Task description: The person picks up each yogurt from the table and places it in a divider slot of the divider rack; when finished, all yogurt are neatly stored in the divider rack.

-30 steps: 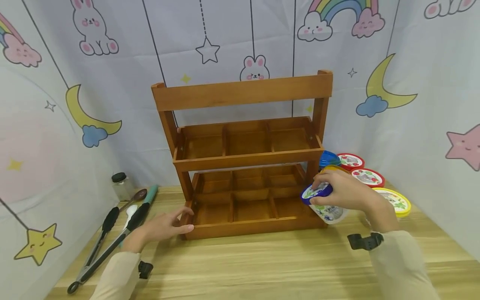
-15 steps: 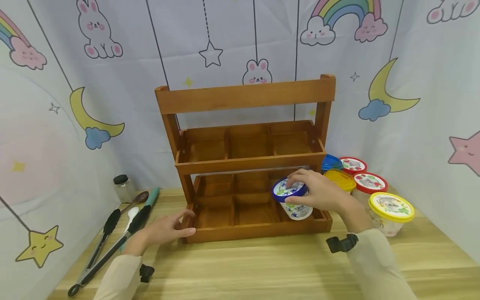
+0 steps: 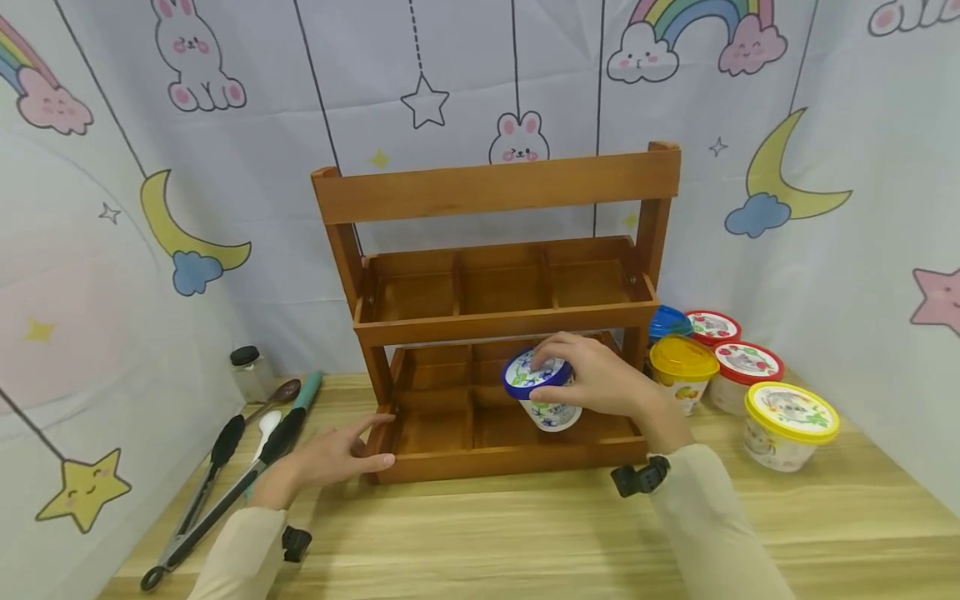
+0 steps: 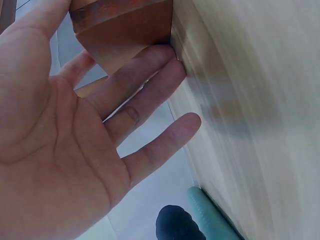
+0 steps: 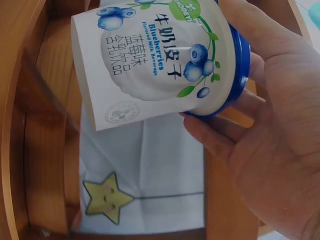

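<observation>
My right hand (image 3: 588, 375) grips a blueberry milk-drink tub (image 3: 553, 415) by its blue lid from above. The tub tilts over the lower tier of a wooden two-tier rack (image 3: 498, 185), in front of the middle and right compartments. In the right wrist view, the tub's white wall (image 5: 145, 65) shows printed blueberries, and fingers hold around the lid's rim. My left hand (image 3: 326, 454) rests at the rack's front left corner. Its thumb lies at the front and its index finger over the side. In the left wrist view, the other fingers (image 4: 142, 107) extend fairly straight against the wood.
Right of the rack stand a yellow-lidded tub (image 3: 792, 421), an orange-lidded tub (image 3: 682, 367), red-lidded tubs (image 3: 746, 375) and a blue lid (image 3: 669, 322). At left lie tongs (image 3: 217, 492), a white spoon (image 3: 267, 425) and a brown spoon (image 3: 285, 392), near a black-capped jar (image 3: 251, 375).
My right hand has carried the blue-lidded tub leftward from beside the rack's right end to over its lower tier. My left hand stays at the corner.
</observation>
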Tool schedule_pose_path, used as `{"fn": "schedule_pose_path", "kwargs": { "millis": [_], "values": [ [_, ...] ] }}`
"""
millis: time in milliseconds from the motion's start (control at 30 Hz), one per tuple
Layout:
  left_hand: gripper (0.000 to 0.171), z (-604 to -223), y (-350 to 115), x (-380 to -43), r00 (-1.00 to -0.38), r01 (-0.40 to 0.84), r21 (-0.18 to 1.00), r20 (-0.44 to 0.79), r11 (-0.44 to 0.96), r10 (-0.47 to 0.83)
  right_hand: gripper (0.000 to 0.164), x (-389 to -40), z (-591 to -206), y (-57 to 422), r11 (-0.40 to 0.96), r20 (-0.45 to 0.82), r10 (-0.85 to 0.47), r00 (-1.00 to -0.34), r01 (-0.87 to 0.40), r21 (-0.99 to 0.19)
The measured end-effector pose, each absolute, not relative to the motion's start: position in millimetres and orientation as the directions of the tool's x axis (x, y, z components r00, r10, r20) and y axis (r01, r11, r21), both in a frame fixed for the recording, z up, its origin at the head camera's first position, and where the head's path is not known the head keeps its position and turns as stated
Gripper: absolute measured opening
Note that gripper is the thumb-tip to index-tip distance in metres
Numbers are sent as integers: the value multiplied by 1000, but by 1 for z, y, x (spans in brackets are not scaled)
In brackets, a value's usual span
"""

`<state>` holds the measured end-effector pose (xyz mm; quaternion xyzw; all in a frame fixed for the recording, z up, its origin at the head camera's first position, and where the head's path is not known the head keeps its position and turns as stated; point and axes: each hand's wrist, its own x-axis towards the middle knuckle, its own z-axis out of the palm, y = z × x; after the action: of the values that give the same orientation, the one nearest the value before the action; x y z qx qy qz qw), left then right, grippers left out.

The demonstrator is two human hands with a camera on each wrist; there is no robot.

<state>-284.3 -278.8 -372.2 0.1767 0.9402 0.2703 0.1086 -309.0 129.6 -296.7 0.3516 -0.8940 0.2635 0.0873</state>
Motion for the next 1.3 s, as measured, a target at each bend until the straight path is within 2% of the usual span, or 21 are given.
{"fn": "schedule_pose_path", "kwargs": {
  "millis": [400, 567, 800, 933, 1100, 1300],
  "values": [
    [77, -375, -277, -282, -915, 279, 536, -103, 797, 390, 38, -315, -301, 90, 538, 352, -618, -703, -704, -463],
    [77, -372, -276, -284, -913, 287, 540, -96, 791, 397, 37, -316, -307, 71, 481, 405, -635, -658, -747, -459],
    [76, -368, -275, -289, -919, 277, 521, -101, 807, 380, 33, -317, -319, 47, 374, 552, -616, -563, -825, -424],
    [77, -368, -275, -288, -925, 264, 498, -114, 826, 364, 30, -314, -326, 34, 353, 577, -620, -532, -846, -400],
    [76, -371, -277, -286, -931, 239, 496, -128, 835, 342, 33, -311, -337, 17, 356, 581, -631, -514, -857, -372],
    [76, -371, -278, -286, -931, 236, 494, -132, 837, 341, 35, -311, -350, 5, 364, 603, -595, -531, -847, -387]
  ]
}}
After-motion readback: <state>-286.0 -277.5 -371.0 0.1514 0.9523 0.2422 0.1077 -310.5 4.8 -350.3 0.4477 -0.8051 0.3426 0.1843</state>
